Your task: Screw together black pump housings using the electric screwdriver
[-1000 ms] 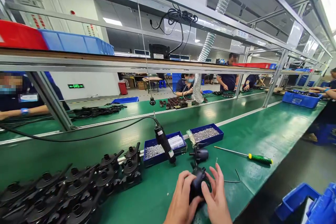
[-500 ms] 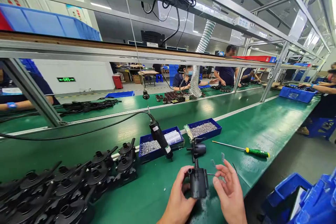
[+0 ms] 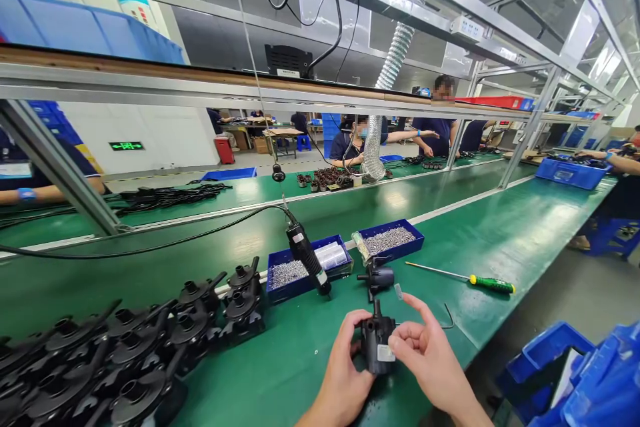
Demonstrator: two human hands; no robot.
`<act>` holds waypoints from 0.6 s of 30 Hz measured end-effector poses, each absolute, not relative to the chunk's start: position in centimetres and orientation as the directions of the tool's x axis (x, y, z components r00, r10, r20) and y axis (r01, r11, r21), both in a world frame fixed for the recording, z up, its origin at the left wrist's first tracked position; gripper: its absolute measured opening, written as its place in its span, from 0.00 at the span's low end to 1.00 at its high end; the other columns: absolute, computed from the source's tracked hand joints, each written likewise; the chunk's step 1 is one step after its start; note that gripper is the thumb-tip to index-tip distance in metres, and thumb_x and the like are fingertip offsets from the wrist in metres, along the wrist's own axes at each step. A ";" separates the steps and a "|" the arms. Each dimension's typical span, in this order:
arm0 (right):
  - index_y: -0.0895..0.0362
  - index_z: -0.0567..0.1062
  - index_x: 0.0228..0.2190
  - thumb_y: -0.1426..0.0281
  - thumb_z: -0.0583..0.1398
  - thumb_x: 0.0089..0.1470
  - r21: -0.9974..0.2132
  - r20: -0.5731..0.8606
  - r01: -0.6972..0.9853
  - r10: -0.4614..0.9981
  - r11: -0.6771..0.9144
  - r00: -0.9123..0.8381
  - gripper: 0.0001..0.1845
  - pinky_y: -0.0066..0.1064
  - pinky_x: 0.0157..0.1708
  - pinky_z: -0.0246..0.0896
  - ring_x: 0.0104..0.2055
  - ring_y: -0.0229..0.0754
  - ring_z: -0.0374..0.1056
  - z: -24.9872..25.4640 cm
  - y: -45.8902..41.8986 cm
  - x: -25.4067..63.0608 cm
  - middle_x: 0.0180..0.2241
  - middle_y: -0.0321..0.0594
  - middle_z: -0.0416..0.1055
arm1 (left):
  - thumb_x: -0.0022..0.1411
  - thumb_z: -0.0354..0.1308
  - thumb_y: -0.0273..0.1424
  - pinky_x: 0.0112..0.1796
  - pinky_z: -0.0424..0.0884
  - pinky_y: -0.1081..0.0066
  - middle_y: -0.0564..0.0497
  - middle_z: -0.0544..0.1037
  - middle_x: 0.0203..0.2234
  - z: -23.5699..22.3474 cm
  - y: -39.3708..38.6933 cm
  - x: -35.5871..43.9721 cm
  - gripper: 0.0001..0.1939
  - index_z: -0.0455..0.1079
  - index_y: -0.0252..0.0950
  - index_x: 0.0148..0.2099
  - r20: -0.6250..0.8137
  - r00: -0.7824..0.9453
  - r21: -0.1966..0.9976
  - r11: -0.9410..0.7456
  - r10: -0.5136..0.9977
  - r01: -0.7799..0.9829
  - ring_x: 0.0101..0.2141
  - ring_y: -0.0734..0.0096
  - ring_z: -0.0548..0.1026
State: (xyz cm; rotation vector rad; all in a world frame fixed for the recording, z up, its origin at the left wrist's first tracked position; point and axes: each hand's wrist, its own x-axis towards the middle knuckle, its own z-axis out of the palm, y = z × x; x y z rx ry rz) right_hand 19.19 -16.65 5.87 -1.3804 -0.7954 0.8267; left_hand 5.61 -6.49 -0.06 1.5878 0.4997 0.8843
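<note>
My left hand (image 3: 345, 367) is wrapped round a black cylindrical pump (image 3: 376, 330) with a spout on top, held upright just above the green bench. A small silvery label (image 3: 385, 353) lies against the pump's front. My right hand (image 3: 425, 353) has its thumb and a finger closed at that label's right edge. A second small label (image 3: 399, 291) clings to the tip of its raised index finger. Behind the held pump, another black pump (image 3: 380, 278) lies on its side. An L-shaped hex key (image 3: 449, 317) shows partly behind my right hand.
A power screwdriver (image 3: 307, 257) hangs over a blue screw tray (image 3: 285, 290); another screw tray (image 3: 390, 240) stands beside it. A green-handled screwdriver (image 3: 493, 284) lies to the right. Rows of black pump parts (image 3: 135, 347) fill the left. Co-workers sit across the bench.
My right hand has moved left to the pump, and one label from its fingertips now lies on the pump's front. The left hand still holds the pump. The camera view has shifted slightly.
</note>
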 end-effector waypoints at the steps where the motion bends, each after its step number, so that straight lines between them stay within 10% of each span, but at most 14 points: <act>1: 0.54 0.55 0.65 0.50 0.69 0.56 -1.000 -0.007 -0.028 0.866 0.009 0.500 0.47 0.33 0.32 0.52 0.28 0.38 0.62 5.8 -16.5 19.2 0.29 0.31 0.73 | 0.59 0.66 0.28 0.52 0.78 0.61 0.47 0.74 0.54 -0.1 -6.5 5.6 0.25 0.67 0.42 0.58 0.266 0.621 0.964 -0.221 0.738 -0.150 0.52 0.59 0.76; 18: 0.54 0.54 0.67 0.52 0.66 0.57 -0.992 -0.016 0.098 0.856 -0.077 0.516 0.46 0.34 0.31 0.50 0.26 0.38 0.56 6.4 -16.1 18.8 0.30 0.31 0.74 | 0.62 0.64 0.28 0.52 0.78 0.60 0.48 0.73 0.54 -0.4 -6.5 5.5 0.24 0.66 0.43 0.59 0.236 0.632 0.971 -0.211 0.738 -0.117 0.52 0.59 0.75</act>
